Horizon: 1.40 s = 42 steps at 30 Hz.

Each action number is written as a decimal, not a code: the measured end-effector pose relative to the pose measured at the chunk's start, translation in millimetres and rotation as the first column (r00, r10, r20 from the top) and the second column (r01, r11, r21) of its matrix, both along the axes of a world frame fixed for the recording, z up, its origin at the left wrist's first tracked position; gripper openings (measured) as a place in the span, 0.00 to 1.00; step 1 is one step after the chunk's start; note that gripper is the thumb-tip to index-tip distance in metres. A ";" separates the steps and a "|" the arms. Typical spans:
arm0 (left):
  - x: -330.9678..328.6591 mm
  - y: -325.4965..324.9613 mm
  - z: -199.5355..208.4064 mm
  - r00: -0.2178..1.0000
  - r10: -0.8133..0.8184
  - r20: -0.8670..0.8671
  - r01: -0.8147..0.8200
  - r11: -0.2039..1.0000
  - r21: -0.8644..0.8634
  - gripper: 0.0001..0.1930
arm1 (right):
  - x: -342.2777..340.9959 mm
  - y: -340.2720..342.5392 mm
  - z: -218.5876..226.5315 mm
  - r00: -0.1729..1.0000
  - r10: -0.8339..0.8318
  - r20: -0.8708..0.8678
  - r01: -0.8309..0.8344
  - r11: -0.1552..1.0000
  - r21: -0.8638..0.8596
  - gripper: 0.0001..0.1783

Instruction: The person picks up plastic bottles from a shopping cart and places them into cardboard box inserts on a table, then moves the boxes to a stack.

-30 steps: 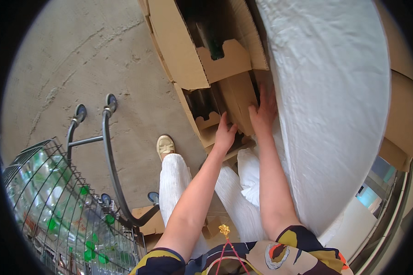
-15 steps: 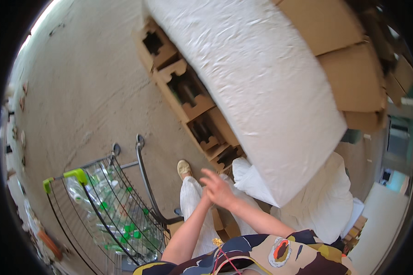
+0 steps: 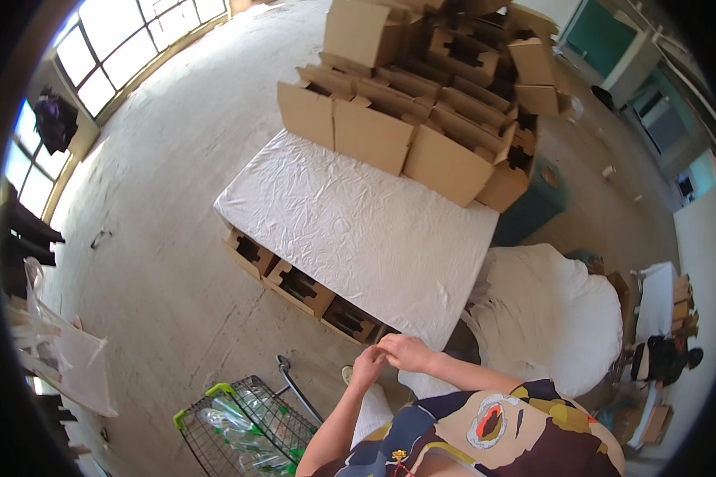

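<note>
My left hand (image 3: 367, 366) and my right hand (image 3: 406, 351) meet in front of my body, at the near edge of a white-covered table (image 3: 358, 215). Their fingertips are bent inward and touch one another. Both hands look closed, and anything between the fingers is too small or hidden to make out. Under the table's left edge stand open cardboard boxes (image 3: 298, 286) with notched dividers. A wire shopping cart (image 3: 215, 429) with green corner pieces stands left of my legs, loaded with clear plastic bottles (image 3: 254, 425), some green-capped.
Open cardboard cartons (image 3: 374, 131) are stacked on the table's far side. A teal bin (image 3: 537, 203) stands beside them. Right of the table lies a big white cloth-covered bundle (image 3: 549, 318). Another person (image 3: 660, 358) is at the far right. Windows (image 3: 127, 48) line the far left.
My view has lifted, so the far cartons and windows show. The right hand's fingers were spread over the left hand; now both hands' fingertips are drawn together.
</note>
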<state>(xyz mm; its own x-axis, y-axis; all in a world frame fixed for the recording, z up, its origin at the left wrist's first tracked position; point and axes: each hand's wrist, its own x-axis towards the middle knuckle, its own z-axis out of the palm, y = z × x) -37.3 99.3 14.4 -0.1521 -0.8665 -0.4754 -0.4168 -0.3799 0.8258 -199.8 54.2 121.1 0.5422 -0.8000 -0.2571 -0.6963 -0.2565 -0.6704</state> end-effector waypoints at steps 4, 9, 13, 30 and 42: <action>-2.8 -12.8 39.7 0.990 -0.131 -0.043 0.129 0.991 -0.034 0.18 | -22.2 9.5 30.3 0.997 -0.080 -0.013 0.080 0.996 -0.024 0.17; 13.6 -10.0 46.8 0.969 -0.239 0.071 0.242 0.969 -0.041 0.21 | -38.0 14.4 22.5 0.998 -0.007 -0.062 0.008 1.000 0.009 0.18; -1.8 -23.7 52.4 0.961 -0.250 0.120 0.251 0.968 0.007 0.21 | -65.1 -15.6 40.6 0.969 0.210 -0.132 -0.202 0.977 0.070 0.19; -139.0 -66.6 80.2 0.996 0.084 0.007 -0.084 0.995 0.060 0.22 | -279.5 -268.1 157.9 0.972 -0.060 0.226 0.170 0.846 -0.505 0.16; -113.3 -81.5 65.0 0.997 0.077 0.031 -0.078 0.996 0.040 0.21 | -351.1 -243.0 205.2 0.780 -0.355 0.515 0.585 0.707 -0.398 0.14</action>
